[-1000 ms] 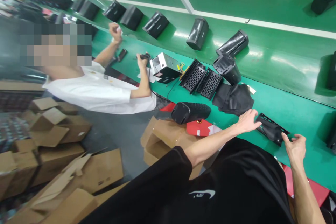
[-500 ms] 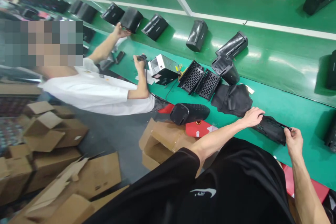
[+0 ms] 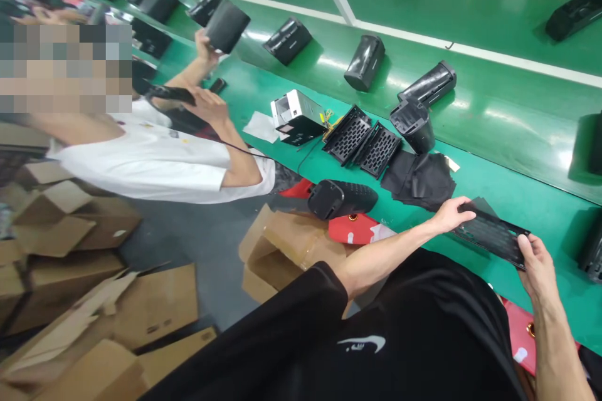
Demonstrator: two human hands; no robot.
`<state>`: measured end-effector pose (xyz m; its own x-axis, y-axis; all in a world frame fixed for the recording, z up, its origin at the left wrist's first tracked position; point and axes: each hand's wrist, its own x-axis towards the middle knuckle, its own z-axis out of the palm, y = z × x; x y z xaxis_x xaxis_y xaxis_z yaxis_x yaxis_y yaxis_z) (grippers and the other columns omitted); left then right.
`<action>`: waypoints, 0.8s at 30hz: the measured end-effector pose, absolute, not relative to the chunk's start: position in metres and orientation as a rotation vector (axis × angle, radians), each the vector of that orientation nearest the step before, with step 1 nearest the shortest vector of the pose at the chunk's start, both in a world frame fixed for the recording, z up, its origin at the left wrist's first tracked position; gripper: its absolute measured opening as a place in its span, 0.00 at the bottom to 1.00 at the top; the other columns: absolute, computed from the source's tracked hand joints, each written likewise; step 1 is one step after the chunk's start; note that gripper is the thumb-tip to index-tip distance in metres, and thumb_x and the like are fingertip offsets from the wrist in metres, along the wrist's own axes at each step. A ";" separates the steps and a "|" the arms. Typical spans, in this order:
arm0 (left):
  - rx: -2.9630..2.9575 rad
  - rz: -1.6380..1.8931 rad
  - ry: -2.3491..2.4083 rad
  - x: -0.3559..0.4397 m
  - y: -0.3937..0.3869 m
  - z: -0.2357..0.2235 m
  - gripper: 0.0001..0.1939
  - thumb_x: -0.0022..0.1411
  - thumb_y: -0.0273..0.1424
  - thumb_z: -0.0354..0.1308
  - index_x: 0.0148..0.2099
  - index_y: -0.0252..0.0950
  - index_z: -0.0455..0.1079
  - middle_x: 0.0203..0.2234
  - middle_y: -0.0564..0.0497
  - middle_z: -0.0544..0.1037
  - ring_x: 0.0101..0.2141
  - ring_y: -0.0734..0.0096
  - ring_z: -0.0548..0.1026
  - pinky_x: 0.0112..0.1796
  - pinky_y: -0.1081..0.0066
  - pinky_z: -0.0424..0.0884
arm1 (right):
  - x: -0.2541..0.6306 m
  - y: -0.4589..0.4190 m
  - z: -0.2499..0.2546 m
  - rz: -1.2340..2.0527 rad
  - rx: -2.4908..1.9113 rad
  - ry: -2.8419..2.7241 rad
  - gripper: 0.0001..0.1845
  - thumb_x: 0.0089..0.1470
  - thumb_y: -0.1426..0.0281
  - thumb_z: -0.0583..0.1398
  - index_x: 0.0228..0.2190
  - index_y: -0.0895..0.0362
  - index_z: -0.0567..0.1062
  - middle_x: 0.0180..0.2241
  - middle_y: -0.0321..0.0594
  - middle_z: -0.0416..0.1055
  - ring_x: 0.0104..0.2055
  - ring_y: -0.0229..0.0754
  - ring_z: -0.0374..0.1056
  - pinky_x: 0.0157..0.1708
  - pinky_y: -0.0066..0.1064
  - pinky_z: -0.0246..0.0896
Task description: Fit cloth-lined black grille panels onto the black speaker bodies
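My left hand grips the left end of a black speaker grille, thumb on top. At its opposite end my right hand is closed round the corner. A thin sheet of black cloth lies spread over the grille, with one corner sticking out past the far edge near my left hand. The grille is tilted a little above the green bench. Left of my left hand lies a pile of black cloth sheets. Two more black grilles with slotted holes rest beyond the pile.
Several black speakers, one of them, stand on the green belt beyond the bench. Another black speaker lies at the near edge, above an open carton. A white-and-black box sits near a co-worker in white.
The cloth, crumpled on the grille before, now lies flatter over it. My right hand has closed on the grille's end. The co-worker has lifted a black speaker off the belt.
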<state>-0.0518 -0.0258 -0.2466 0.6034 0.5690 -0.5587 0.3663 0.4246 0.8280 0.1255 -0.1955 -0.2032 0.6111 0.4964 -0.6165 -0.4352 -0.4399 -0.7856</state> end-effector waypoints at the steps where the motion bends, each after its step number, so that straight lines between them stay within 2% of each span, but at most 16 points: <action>1: 1.175 0.201 0.959 -0.054 -0.025 -0.244 0.25 0.60 0.36 0.66 0.58 0.34 0.75 0.39 0.50 0.81 0.35 0.70 0.76 0.43 0.69 0.74 | 0.125 -0.196 -0.200 1.097 -1.720 -0.047 0.37 0.36 0.47 0.78 0.41 0.51 0.71 0.35 0.34 0.78 0.31 0.40 0.72 0.31 0.31 0.71; 4: 1.235 0.333 0.867 -0.063 -0.022 -0.234 0.31 0.56 0.31 0.67 0.63 0.36 0.72 0.55 0.44 0.79 0.52 0.61 0.76 0.57 0.63 0.70 | 0.125 -0.197 -0.195 1.212 -1.691 -0.040 0.41 0.29 0.55 0.81 0.44 0.50 0.71 0.37 0.36 0.80 0.33 0.44 0.76 0.31 0.33 0.72; 6: 1.215 0.364 0.768 -0.069 -0.020 -0.227 0.38 0.53 0.29 0.69 0.67 0.37 0.70 0.63 0.43 0.73 0.61 0.57 0.71 0.65 0.59 0.62 | 0.127 -0.197 -0.194 1.242 -1.701 -0.047 0.41 0.31 0.54 0.81 0.45 0.51 0.73 0.35 0.37 0.80 0.33 0.45 0.76 0.32 0.34 0.73; 8: 1.109 0.357 0.702 -0.074 -0.019 -0.223 0.45 0.48 0.28 0.72 0.69 0.37 0.67 0.65 0.41 0.70 0.65 0.54 0.67 0.67 0.58 0.60 | 0.131 -0.196 -0.192 1.230 -1.728 -0.062 0.39 0.35 0.51 0.79 0.46 0.52 0.75 0.35 0.38 0.80 0.33 0.45 0.75 0.31 0.34 0.72; 10: 0.968 0.327 0.691 -0.076 -0.021 -0.222 0.50 0.45 0.28 0.75 0.71 0.38 0.65 0.62 0.40 0.73 0.63 0.54 0.70 0.64 0.58 0.64 | 0.133 -0.195 -0.189 1.180 -1.749 -0.071 0.36 0.38 0.48 0.77 0.44 0.53 0.75 0.36 0.38 0.80 0.32 0.44 0.75 0.30 0.33 0.70; 11: 0.900 0.316 0.702 -0.076 -0.022 -0.222 0.49 0.45 0.29 0.76 0.70 0.38 0.66 0.59 0.41 0.75 0.59 0.56 0.73 0.62 0.58 0.66 | 0.133 -0.194 -0.187 1.155 -1.749 -0.073 0.35 0.38 0.48 0.77 0.43 0.52 0.75 0.36 0.38 0.80 0.31 0.43 0.74 0.29 0.32 0.69; 14: 0.754 0.324 0.751 -0.073 -0.026 -0.223 0.35 0.52 0.36 0.75 0.61 0.34 0.74 0.49 0.44 0.79 0.47 0.64 0.77 0.56 0.62 0.70 | 0.133 -0.192 -0.180 1.116 -1.720 -0.046 0.35 0.34 0.51 0.79 0.39 0.51 0.73 0.30 0.33 0.77 0.27 0.40 0.71 0.26 0.29 0.66; 16: 0.712 0.353 0.759 -0.070 -0.027 -0.222 0.27 0.54 0.38 0.73 0.54 0.32 0.77 0.45 0.46 0.81 0.44 0.67 0.77 0.54 0.64 0.70 | 0.133 -0.192 -0.177 1.095 -1.711 -0.019 0.36 0.31 0.54 0.80 0.38 0.51 0.71 0.26 0.29 0.74 0.25 0.39 0.69 0.24 0.28 0.65; 18: 0.690 0.359 0.737 -0.068 -0.027 -0.220 0.24 0.54 0.34 0.73 0.53 0.32 0.78 0.43 0.47 0.82 0.43 0.67 0.78 0.54 0.65 0.69 | 0.133 -0.193 -0.176 1.068 -1.719 -0.001 0.36 0.31 0.54 0.80 0.38 0.51 0.70 0.24 0.27 0.72 0.24 0.38 0.67 0.24 0.27 0.64; 21: 0.648 0.352 0.712 -0.066 -0.026 -0.214 0.26 0.49 0.25 0.71 0.53 0.34 0.79 0.43 0.47 0.82 0.43 0.68 0.78 0.53 0.67 0.69 | 0.134 -0.196 -0.175 1.045 -1.730 0.001 0.34 0.34 0.54 0.79 0.38 0.51 0.71 0.24 0.27 0.71 0.23 0.36 0.66 0.22 0.26 0.61; 24: 0.613 0.345 0.722 -0.064 -0.026 -0.209 0.27 0.48 0.23 0.69 0.54 0.34 0.79 0.41 0.48 0.82 0.40 0.70 0.78 0.50 0.69 0.70 | 0.134 -0.198 -0.172 1.044 -1.724 0.008 0.33 0.34 0.55 0.79 0.38 0.51 0.72 0.24 0.27 0.69 0.23 0.35 0.64 0.20 0.25 0.58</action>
<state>-0.0640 -0.0259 -0.2092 0.7063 0.4924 -0.5086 -0.0864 0.7730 0.6284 0.1341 -0.1975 -0.1720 0.6160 0.4630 -0.6373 -0.4723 -0.4304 -0.7692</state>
